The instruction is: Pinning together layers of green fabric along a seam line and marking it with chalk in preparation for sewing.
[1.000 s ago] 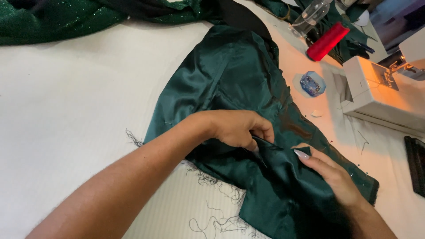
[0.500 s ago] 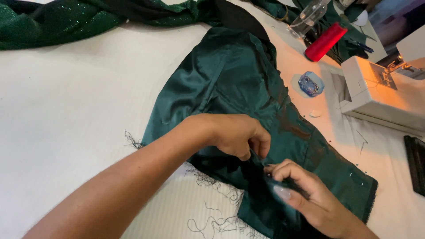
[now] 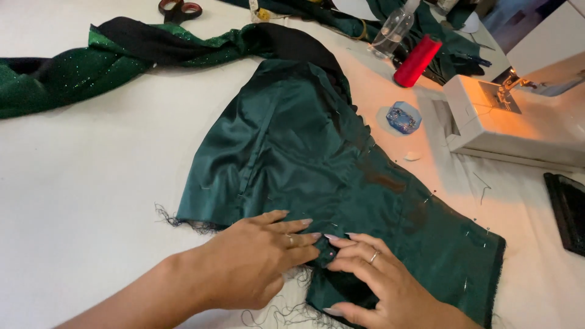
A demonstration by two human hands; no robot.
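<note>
A dark green satin garment piece point(image 3: 304, 152) lies spread on the white table, with frayed threads along its near edge and pins along its right side. My left hand point(image 3: 256, 262) rests flat on its lower edge, fingers stretched to the right. My right hand point(image 3: 372, 280) lies beside it, fingertips meeting the left ones and pinching a small fold of the satin where a pin head shows point(image 3: 331, 253). Both hands press on the fabric.
A white sewing machine point(image 3: 506, 122) stands at the right, a red thread spool point(image 3: 417, 61) and clear bottle point(image 3: 393, 27) behind it. A blue pin box point(image 3: 403, 117) sits by the garment. Glittery green and black fabric point(image 3: 91, 61) lies at back left, scissors point(image 3: 180, 9) beyond. A black object point(image 3: 567, 210) lies at far right.
The view has shifted down and back, showing more of the table. My hands moved together toward the near edge of the satin, and the left hand has flattened out.
</note>
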